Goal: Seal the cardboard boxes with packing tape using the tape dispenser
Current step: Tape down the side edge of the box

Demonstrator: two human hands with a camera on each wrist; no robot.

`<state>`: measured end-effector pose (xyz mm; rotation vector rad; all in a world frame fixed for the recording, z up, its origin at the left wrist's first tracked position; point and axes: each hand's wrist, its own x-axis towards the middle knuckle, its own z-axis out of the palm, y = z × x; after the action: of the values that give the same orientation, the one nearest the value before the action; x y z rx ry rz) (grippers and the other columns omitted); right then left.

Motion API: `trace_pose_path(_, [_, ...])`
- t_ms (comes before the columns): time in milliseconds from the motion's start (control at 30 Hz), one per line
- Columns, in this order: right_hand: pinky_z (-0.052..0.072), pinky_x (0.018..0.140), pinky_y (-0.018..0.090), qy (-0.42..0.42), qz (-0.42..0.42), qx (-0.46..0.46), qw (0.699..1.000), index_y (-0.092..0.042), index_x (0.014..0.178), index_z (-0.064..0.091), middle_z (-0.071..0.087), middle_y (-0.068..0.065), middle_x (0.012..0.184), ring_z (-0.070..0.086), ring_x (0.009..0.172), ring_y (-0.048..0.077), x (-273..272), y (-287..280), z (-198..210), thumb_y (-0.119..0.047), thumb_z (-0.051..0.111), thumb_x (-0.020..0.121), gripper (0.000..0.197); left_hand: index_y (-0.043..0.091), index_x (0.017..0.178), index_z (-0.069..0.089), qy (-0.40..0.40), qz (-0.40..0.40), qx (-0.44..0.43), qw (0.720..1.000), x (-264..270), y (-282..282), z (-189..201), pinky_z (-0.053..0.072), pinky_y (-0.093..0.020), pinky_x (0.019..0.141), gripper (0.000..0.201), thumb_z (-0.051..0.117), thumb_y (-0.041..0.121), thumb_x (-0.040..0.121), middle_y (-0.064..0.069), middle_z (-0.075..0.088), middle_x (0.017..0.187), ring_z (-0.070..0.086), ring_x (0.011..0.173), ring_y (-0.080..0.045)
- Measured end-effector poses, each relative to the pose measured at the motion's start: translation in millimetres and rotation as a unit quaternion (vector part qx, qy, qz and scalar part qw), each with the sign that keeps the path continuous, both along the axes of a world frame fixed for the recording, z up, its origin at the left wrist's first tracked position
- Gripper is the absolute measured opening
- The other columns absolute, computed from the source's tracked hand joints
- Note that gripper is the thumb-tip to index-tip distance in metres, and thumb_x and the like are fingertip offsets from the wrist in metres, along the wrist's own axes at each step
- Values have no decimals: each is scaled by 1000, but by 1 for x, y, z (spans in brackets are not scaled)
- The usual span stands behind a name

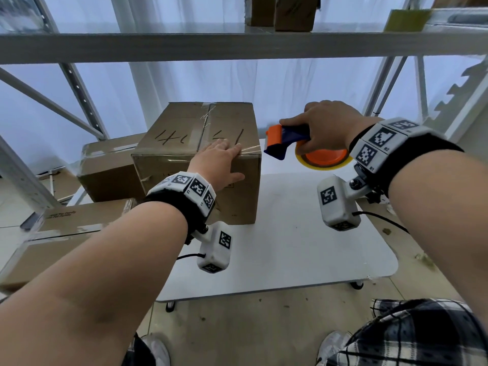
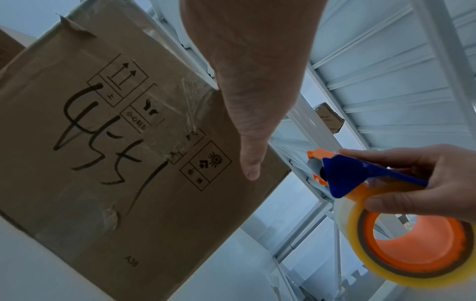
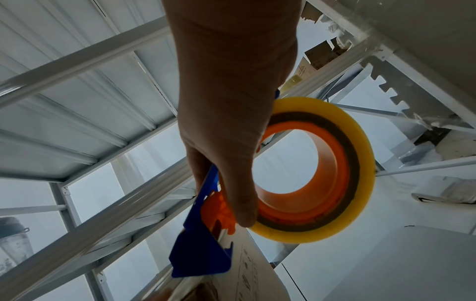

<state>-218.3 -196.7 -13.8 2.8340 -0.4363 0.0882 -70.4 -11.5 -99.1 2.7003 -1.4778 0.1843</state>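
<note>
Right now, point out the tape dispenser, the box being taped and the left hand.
tape dispenser [image 1: 284, 140], head view, blue body.
cardboard box [image 1: 182, 128], head view, top face.
left hand [image 1: 219, 161], head view, back of hand.

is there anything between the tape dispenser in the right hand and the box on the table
Nothing visible stands between them. The right hand holds the tape dispenser in open air just off the right edge of the cardboard box. The left hand rests flat on the box's near top edge, left of the dispenser's line.
</note>
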Motion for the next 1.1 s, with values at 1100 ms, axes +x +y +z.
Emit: trace_pose_path(1100, [38,85,37,-57,-17,15,998,-43,145,32,52,12,106,51,99,33,-50,-44,-42,-45,65,83,70,22,152,13,-61,-29,-40,997,-14,-16,-18,4,-32,118,80,54,52,90,-1,15,159,14,146,-19])
